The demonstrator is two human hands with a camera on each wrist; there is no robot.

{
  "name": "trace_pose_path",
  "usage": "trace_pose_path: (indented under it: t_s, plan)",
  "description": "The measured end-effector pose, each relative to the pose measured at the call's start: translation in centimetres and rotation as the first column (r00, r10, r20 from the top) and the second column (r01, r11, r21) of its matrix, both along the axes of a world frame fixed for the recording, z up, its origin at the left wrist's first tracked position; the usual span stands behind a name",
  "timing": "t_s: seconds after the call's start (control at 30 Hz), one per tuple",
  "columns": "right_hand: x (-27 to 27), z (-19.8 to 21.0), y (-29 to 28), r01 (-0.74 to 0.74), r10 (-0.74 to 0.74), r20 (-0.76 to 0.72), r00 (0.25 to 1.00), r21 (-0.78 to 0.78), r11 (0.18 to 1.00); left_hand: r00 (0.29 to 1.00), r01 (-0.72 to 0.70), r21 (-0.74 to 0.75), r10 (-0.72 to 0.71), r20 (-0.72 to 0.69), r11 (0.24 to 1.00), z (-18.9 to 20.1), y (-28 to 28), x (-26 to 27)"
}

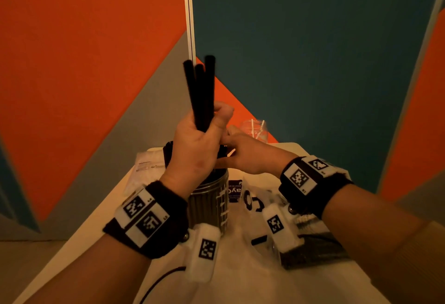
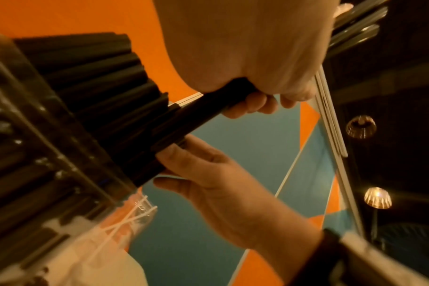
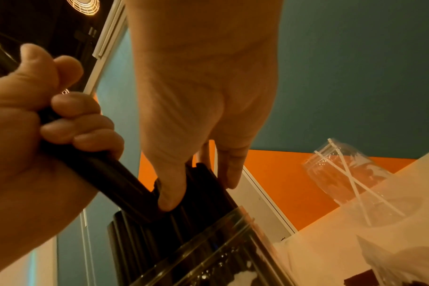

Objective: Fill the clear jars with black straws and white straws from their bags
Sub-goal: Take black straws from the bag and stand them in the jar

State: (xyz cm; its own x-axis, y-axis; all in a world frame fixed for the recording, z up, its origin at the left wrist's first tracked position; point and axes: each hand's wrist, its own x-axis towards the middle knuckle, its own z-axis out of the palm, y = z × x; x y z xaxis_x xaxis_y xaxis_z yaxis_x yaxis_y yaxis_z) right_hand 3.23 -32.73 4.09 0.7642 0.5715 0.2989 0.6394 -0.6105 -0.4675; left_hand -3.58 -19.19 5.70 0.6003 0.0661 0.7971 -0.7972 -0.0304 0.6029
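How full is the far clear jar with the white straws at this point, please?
Nearly empty: the far jar holds only a few white straws leaning crossed inside, with its clear wall otherwise showing the orange panel behind.

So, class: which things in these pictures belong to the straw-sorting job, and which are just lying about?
Belong to the job:
- left hand gripping a bunch of black straws
- right hand touching the straws in the near jar
- far jar with a few white straws
- straw bag

Lying about:
- small dark label
- cable
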Motion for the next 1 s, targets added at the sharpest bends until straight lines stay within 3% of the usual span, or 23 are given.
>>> trace_pose_path:
  t_s: [0.17,0.33,0.43,0.57,0.7,0.8,0.9,1.0]
  plan:
    - [-0.4,0.0,-0.3,-0.074,0.072,0.032,0.997,0.082,0.994,0.998,-0.033,0.225,0.022,0.051,0.974,-2.6,-0.2,-0.1]
    - [-0.2,0.1,-0.3,-0.04,0.04,-0.002,0.999,0.028,0.999,0.984,-0.175,0.285,0.169,0.046,0.942,-3.2,-0.2,0.6]
    - [-0.4,-0.2,-0.5,0.024,-0.026,0.027,0.999,0.048,0.999,0.908,-0.418,0.406,0.387,0.16,0.813,-3.1,0.4,1.3]
    - [-0.3,-0.3,-0.8,0.063,-0.063,0.051,0.997,0.002,0.998,0.738,-0.661,0.414,0.644,0.204,0.626,-2.9,2.1,1.5]
    - [-0.6,-0.3,-1.0,0.077,-0.077,0.083,0.994,-0.003,0.997,0.732,-0.629,0.461,0.677,0.079,0.626,-3.4,3.8,2.7]
    - [-0.8,-0.4,-1.2,0.086,-0.087,0.136,0.987,0.013,0.996,0.718,-0.611,0.542,0.692,0.073,0.577,-4.6,4.0,3.0]
    - [-0.6,-0.8,-1.1,0.02,-0.022,0.034,0.999,0.035,0.999,0.712,-0.618,0.547,0.697,0.086,0.564,-5.4,4.0,3.1]
    - [-0.4,-1.1,-0.9,0.044,-0.044,-0.005,0.999,0.032,0.999,0.715,-0.602,0.568,0.696,0.071,0.561,-5.4,4.1,3.0]
